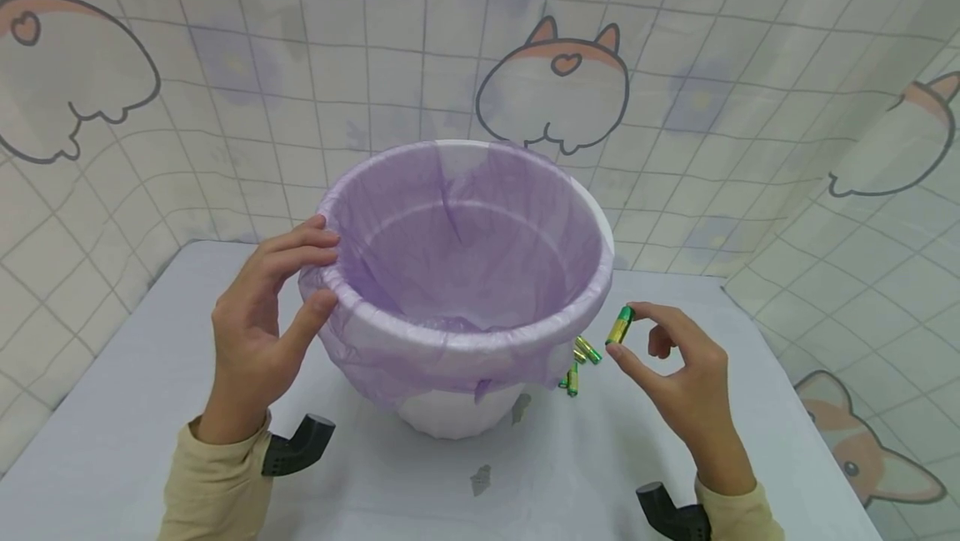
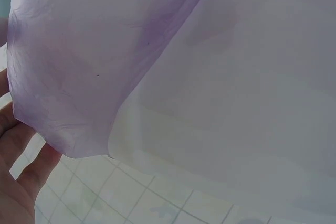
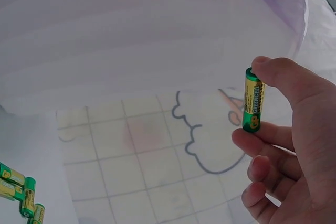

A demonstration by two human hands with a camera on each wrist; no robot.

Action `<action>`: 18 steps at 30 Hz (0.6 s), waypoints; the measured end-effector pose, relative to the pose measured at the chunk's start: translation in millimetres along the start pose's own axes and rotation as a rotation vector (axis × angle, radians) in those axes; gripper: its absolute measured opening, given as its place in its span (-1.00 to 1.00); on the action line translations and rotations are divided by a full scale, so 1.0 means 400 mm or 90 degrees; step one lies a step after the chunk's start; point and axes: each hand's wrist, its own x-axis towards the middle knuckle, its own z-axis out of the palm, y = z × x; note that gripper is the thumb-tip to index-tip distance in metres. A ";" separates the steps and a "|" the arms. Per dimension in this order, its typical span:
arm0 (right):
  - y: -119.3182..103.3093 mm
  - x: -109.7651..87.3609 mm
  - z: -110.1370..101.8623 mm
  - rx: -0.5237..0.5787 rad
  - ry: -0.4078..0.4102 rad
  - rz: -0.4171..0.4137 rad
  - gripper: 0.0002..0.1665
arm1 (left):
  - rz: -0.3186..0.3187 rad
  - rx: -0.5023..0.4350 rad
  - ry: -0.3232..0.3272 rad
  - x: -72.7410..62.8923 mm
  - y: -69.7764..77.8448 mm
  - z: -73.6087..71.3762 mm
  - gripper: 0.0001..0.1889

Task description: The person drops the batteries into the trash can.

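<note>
A white bin lined with a purple plastic bag stands upright, the bag folded over its rim. On the bin's left side my left hand rests its fingertips and thumb against the bag-covered rim. The left wrist view shows those fingers beside the bag's overhang, their tips partly hidden. To the right of the bin, my right hand pinches a green and yellow battery by its two ends, between thumb and index finger. The battery is held above the table, apart from the bin.
Several more batteries lie on the white table close to the bin's right side, partly hidden by it. Two grey patches mark the tabletop near the bin. A tiled-pattern curtain with cartoon animals surrounds the table.
</note>
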 end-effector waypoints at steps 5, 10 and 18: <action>-0.025 0.018 -0.004 0.018 0.030 -0.023 -0.43 | 0.001 0.000 0.001 0.001 0.001 0.000 -0.67; -0.046 0.033 -0.013 0.025 0.039 -0.019 -0.46 | 0.001 0.014 -0.005 0.002 -0.004 0.000 -0.68; -0.046 0.060 -0.021 0.046 0.052 -0.034 -0.47 | -0.004 0.033 -0.008 -0.004 -0.008 -0.008 -0.68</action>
